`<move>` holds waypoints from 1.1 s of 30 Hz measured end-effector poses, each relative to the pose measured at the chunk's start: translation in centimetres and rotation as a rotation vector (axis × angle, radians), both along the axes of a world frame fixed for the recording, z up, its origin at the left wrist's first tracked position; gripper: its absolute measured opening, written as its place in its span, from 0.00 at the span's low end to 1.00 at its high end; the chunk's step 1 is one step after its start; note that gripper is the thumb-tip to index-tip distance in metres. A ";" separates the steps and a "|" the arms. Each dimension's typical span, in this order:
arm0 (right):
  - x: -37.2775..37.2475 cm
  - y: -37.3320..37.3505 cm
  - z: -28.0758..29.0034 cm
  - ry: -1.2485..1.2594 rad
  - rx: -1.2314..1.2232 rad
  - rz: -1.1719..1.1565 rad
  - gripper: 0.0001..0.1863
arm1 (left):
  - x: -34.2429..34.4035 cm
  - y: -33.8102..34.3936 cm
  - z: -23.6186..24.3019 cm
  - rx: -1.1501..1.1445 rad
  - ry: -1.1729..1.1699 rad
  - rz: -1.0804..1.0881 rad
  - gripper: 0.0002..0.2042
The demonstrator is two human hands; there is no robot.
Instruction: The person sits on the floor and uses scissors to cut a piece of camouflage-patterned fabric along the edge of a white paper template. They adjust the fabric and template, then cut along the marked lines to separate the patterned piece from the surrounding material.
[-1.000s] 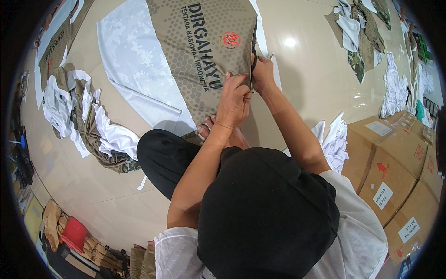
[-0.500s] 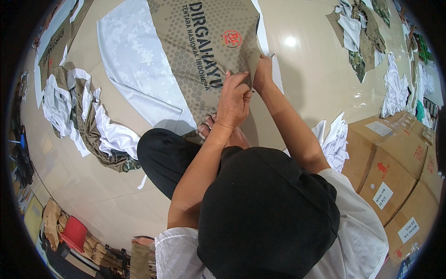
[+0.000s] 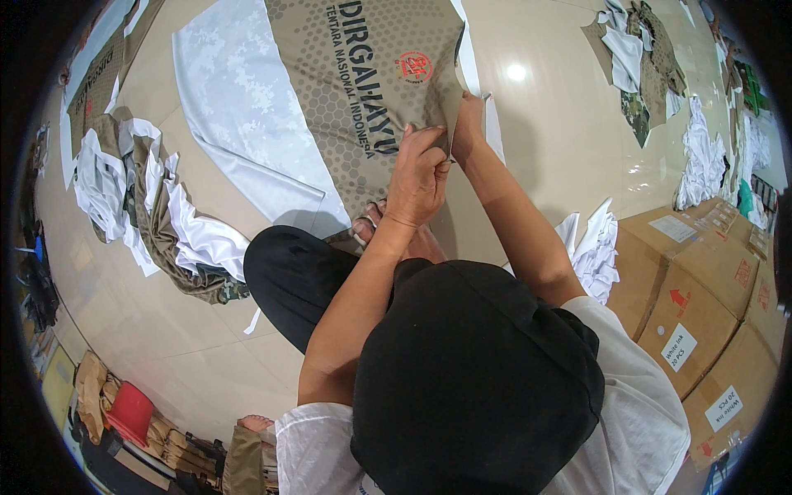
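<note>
A large olive-brown printed fabric panel (image 3: 355,91), with a hexagon pattern, dark lettering and a small red emblem, is spread over the floor in front of me. My left hand (image 3: 418,173) has its fingers curled closed on the panel's near right edge. Beside it, my right hand (image 3: 468,132) is at that same edge, where the cloth is lifted and folded. The lifted cloth hides the right fingers and anything in them. White cloth (image 3: 487,124) shows along the panel's right side. Pale camouflage fabric (image 3: 239,107) adjoins it on the left.
Crumpled white and olive cloth (image 3: 153,198) lies to the left, with more cloth scraps (image 3: 635,58) at the far right. Cardboard boxes (image 3: 693,280) are stacked by my right side. My bare foot (image 3: 367,224) touches the panel's near edge. Behind me stands a red object (image 3: 129,414).
My hands stay at the fabric edge with barely any movement. At the bottom left, another person's bare foot and olive trouser leg show more plainly.
</note>
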State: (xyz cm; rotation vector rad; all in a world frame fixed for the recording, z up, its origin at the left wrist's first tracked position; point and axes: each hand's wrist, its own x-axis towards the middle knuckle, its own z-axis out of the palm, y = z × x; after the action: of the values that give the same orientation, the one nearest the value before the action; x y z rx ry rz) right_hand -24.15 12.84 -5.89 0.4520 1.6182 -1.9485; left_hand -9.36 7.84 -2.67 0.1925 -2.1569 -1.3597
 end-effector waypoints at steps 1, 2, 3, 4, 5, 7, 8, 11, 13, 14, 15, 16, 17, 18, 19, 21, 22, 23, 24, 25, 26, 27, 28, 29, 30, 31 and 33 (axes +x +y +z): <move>0.1 -0.1 0.1 -0.014 -0.032 -0.006 0.16 | 0.0 0.0 0.0 0.003 0.002 0.003 0.10; 0.3 -0.3 0.2 -0.029 -0.063 -0.012 0.15 | 0.0 0.0 -0.1 0.003 0.000 0.002 0.09; 0.3 -0.3 0.2 -0.042 -0.094 -0.020 0.15 | 0.0 0.0 -0.1 0.004 -0.001 -0.001 0.09; 0.3 -0.3 -0.1 -0.050 -0.085 0.002 0.17 | 0.0 0.0 -0.1 0.005 -0.001 -0.005 0.09; 0.1 -0.3 -0.4 -0.057 -0.075 0.023 0.19 | -0.1 0.0 -0.1 0.008 -0.002 -0.004 0.09; 0.2 -0.6 -0.1 -0.049 -0.040 0.061 0.21 | 0.0 0.0 -0.1 0.012 -0.008 0.000 0.08; 0.3 -0.7 0.0 -0.031 -0.014 0.075 0.21 | 0.0 -0.1 -0.1 -0.016 -0.011 -0.012 0.10; 0.3 -0.8 -0.2 -0.005 0.043 0.109 0.21 | 0.1 -0.2 -0.1 -0.069 -0.015 -0.037 0.14; 0.2 -0.8 -0.6 -0.010 0.037 0.107 0.21 | 0.1 -0.2 -0.1 -0.061 -0.009 -0.037 0.13; 0.3 -0.7 -0.7 -0.019 0.014 0.095 0.21 | 0.1 -0.2 -0.1 -0.045 -0.005 -0.024 0.12; 0.2 -0.6 -1.1 -0.027 -0.008 0.082 0.21 | 0.0 -0.1 0.0 -0.028 0.000 -0.012 0.12; 0.1 -0.4 -1.8 -0.038 -0.039 0.074 0.21 | 0.0 0.0 0.0 -0.012 0.005 0.000 0.11; -0.1 -0.3 -2.4 -0.050 -0.069 0.065 0.21 | -0.1 0.0 0.1 -0.014 0.008 0.000 0.11; -0.1 -0.4 -2.4 -0.062 -0.100 0.058 0.21 | -0.1 -0.1 0.1 -0.017 0.009 0.003 0.11; -0.1 -0.4 -2.2 -0.040 -0.057 0.086 0.20 | -0.1 -0.1 0.1 -0.019 0.011 0.005 0.12; 0.0 -0.2 -1.7 0.003 0.032 0.140 0.19 | -0.1 -0.2 0.3 -0.027 0.006 -0.003 0.12; 0.1 -0.1 -1.3 -0.007 0.004 0.093 0.18 | -0.1 -0.2 0.4 -0.030 0.003 -0.007 0.11; 0.2 0.1 -0.9 -0.017 -0.024 0.045 0.16 | -0.1 -0.1 0.3 0.014 -0.028 -0.005 0.11; 0.3 0.5 -0.5 -0.022 -0.054 -0.003 0.15 | -0.1 0.1 0.1 0.056 -0.055 -0.003 0.11; 0.2 1.4 -0.2 -0.044 -0.077 0.006 0.15 | -0.1 0.1 0.1 0.098 -0.083 0.000 0.10; 0.0 2.8 0.3 -0.066 -0.099 0.014 0.15 | -0.1 0.3 0.2 0.108 -0.130 -0.024 0.09; -0.2 4.4 0.9 -0.088 -0.122 0.019 0.16 | -0.1 0.3 0.9 0.118 -0.178 -0.052 0.08; -0.3 5.8 1.6 -0.083 -0.046 0.093 0.15 | 0.0 0.4 1.4 0.128 -0.227 -0.077 0.07; -0.6 7.3 2.4 -0.078 0.031 0.166 0.14 | 0.0 0.5 1.9 0.116 -0.301 -0.122 0.07; -1.3 9.9 2.4 -0.038 0.121 0.298 0.14 | -0.2 0.6 2.5 0.106 -0.371 -0.172 0.07; -1.8 12.1 2.1 -0.002 0.208 0.434 0.15 | -0.3 0.7 2.9 0.092 -0.445 -0.218 0.07; -1.8 14.6 2.9 0.004 0.290 0.512 0.15 | -0.2 0.7 3.8 0.112 -0.569 -0.322 0.08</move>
State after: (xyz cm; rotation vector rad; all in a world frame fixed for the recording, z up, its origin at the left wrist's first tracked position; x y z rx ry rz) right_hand -25.92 27.43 -2.97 0.1189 1.8107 -1.3469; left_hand -9.60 8.58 1.17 0.3177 -2.6641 -1.7750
